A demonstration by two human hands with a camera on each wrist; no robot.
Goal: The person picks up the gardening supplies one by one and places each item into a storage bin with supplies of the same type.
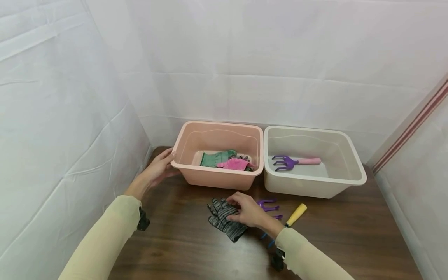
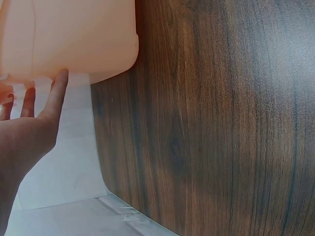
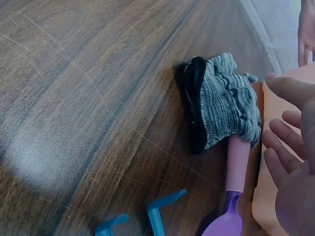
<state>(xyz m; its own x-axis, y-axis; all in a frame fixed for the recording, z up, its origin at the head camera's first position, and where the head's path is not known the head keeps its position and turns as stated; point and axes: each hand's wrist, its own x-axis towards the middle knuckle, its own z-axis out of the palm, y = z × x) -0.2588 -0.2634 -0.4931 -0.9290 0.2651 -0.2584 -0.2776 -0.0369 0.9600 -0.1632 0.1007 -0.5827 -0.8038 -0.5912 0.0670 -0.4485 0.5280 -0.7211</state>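
Observation:
A grey-and-black knit glove [image 1: 224,217] lies on the table, over the pink handle [image 3: 237,164] of a purple hand rake [image 1: 267,206]. Above the glove hovers my right hand [image 1: 246,210], its fingers loosely bent and apart; the right wrist view shows nothing held in it. My left hand [image 1: 159,167] is at the left rim of the pink bin [image 1: 217,177]. In the left wrist view its fingers [image 2: 56,93] extend against the bin's outer wall. Inside that bin are a green glove [image 1: 215,158], a pink glove [image 1: 236,163] and a dark patterned one partly hidden.
Right of the pink bin stands a white bin [image 1: 304,186] holding a purple hand rake with a pink handle [image 1: 309,161]. Beside my right wrist lies a blue hand rake with a yellow handle [image 1: 296,215]. White sheets [image 1: 273,85] enclose the wooden table [image 1: 182,241].

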